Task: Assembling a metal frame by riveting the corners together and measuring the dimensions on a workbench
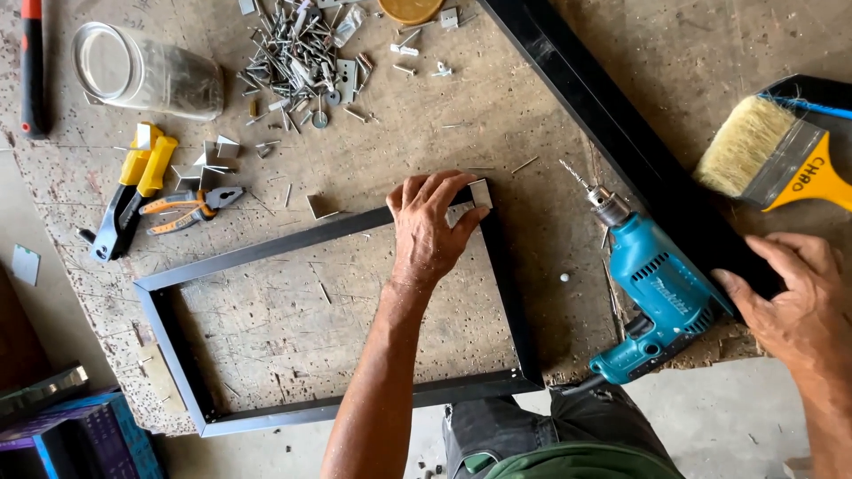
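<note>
Pressure from my left hand (432, 229) should pin the metal plate (480, 193) square on the frame (337, 231) corner on the tabletop (497, 98), while my right hand (794, 297) rests unclenched beside the drill (661, 302).

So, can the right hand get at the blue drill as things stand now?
Probably yes. The right hand lies on the black bar just beside the blue drill, and nothing stands between them. The left hand is busy at the frame corner with a small metal plate.

Matt metal frame (266, 251), rough wooden bench (426, 124)
</note>
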